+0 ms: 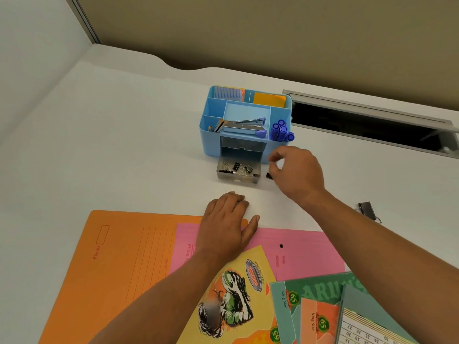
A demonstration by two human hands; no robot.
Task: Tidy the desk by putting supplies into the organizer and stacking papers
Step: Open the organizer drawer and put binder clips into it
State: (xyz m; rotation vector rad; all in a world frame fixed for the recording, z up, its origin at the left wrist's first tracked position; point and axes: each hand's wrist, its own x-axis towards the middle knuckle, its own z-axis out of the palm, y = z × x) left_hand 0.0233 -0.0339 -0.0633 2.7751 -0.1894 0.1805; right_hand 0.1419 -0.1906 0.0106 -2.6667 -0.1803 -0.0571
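A light blue organizer (216, 139) stands on the white desk, holding a stapler (246, 124), blue pens (282, 131), pencils (218, 125) and sticky notes (228, 94). Its clear drawer (238, 180) is pulled out, with several binder clips inside. My right hand (298, 172) hovers just right of the drawer, fingers curled, pinching a small black binder clip (268, 175) low over the desk. My left hand (226, 224) rests flat on the desk's surface, partly on the far edge of an orange folder (124, 256) and a pink folder (298, 254).
A yellow notebook (238, 294) and green and orange notebooks (323, 311) overlap the folders at the near right. A larger binder clip (368, 210) lies on the desk, right of my forearm. A dark cable slot (360, 125) opens behind the organizer.
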